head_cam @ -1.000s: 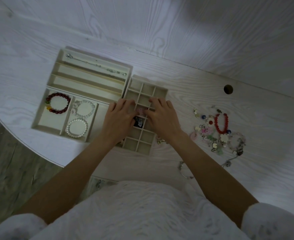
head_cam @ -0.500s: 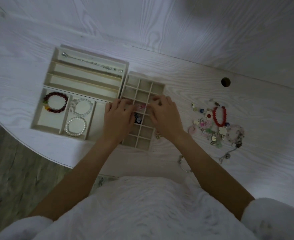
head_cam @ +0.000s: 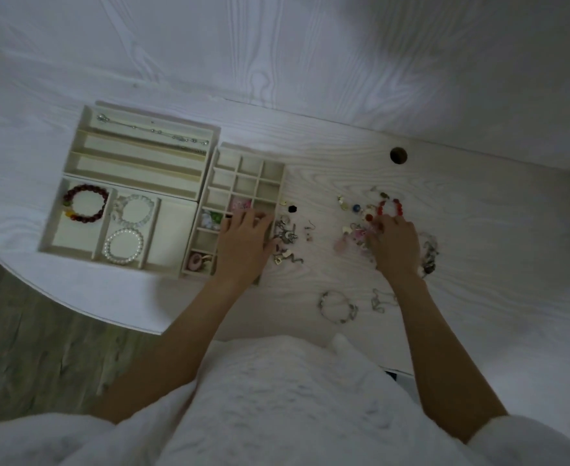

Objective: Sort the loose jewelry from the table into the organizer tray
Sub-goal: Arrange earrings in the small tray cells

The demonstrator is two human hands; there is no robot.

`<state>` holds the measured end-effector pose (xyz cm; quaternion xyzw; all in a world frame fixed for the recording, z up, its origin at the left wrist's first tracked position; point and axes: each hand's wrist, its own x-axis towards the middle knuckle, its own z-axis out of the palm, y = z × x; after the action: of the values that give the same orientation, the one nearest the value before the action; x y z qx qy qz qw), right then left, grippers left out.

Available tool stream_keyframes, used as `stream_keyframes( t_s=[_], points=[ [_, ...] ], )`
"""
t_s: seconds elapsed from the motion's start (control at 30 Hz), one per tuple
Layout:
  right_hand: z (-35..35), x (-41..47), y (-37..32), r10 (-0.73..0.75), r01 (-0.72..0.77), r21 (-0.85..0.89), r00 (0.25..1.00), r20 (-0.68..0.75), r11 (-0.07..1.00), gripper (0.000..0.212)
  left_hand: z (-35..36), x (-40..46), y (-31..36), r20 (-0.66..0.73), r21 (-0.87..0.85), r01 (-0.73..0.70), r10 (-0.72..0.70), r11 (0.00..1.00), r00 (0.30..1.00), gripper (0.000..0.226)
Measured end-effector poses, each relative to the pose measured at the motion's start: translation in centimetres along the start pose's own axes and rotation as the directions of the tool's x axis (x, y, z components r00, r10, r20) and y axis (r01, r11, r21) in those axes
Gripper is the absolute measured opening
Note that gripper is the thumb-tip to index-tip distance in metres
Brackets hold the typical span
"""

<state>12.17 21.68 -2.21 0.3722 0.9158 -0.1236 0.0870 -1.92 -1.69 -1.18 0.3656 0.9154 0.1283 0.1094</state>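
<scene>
Sorting loose jewelry on a pale wood-grain worktop, with one hand at the tray and one in the pile.

At centre frame the left hand lies flat, fingers straight, over the lower right cells of the grid tray, gripping nothing. Right of centre, the right hand rests fingers-down on the jewelry pile beside a red bead bracelet; whether it pinches anything cannot be told. A smaller heap of charms sits just right of the tray. Left of frame, compartment trays hold a dark red bracelet, two pearl bracelets and a chain.
</scene>
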Motion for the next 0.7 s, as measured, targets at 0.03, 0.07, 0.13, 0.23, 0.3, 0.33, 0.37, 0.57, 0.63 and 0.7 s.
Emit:
stream_keyframes(
  t_s=[0.03,0.07,0.13,0.23,0.3,0.33,0.37,0.57,0.63,0.7],
  points=[
    [-0.1,0.1,-0.3,0.012,-0.012,0.042,1.0,-0.006,0.999,0.026,0.0,0.0,0.0,-0.002,0.0,0.0,0.0,1.0,1.0,0.04],
    [-0.2,0.1,-0.4,0.014,-0.013,0.076,1.0,-0.014,0.997,0.025,0.1,-0.1,0.1,-0.005,0.004,-0.001,0.001,1.0,1.0,0.041],
    [-0.5,-0.1,-0.5,0.01,-0.006,0.152,1.0,-0.025,0.988,0.018,0.1,-0.2,0.0,-0.017,0.027,-0.018,0.018,0.999,1.0,0.042],
    [-1.7,-0.7,-0.3,-0.009,0.027,0.339,0.998,-0.055,0.941,0.008,-0.1,-0.2,-0.1,-0.041,0.05,-0.05,0.053,0.997,0.998,0.042],
    [-3.0,-1.6,-0.6,-0.076,0.13,0.379,0.985,-0.156,0.916,0.008,0.0,-0.3,-0.2,-0.055,0.057,-0.062,0.065,0.996,0.996,0.041],
    [-3.7,-2.1,-0.9,-0.119,0.196,0.372,0.968,-0.219,0.907,0.008,0.1,-0.2,-0.2,-0.056,0.057,-0.06,0.063,0.997,0.996,0.041],
    [-4.3,-2.4,-1.2,-0.158,0.251,0.369,0.952,-0.264,0.895,0.007,0.2,-0.2,-0.3,-0.053,0.052,-0.051,0.054,0.997,0.997,0.042],
    [-5.6,-2.9,-3.2,-0.155,0.253,0.604,0.965,-0.211,0.756,0.004,0.5,-0.2,-0.4,-0.024,0.016,-0.034,0.034,0.999,0.999,0.045],
    [-5.5,-2.4,-4.9,-0.156,0.222,0.682,0.975,-0.159,0.696,0.005,0.5,-0.2,-0.7,-0.04,-0.041,-0.043,0.041,0.998,0.998,0.044],
    [-5.0,-1.8,-7.0,-0.212,0.203,0.735,0.974,-0.083,0.647,0.009,0.3,-0.3,-1.0,-0.091,-0.154,-0.04,0.027,0.987,0.996,0.044]
  ],
)
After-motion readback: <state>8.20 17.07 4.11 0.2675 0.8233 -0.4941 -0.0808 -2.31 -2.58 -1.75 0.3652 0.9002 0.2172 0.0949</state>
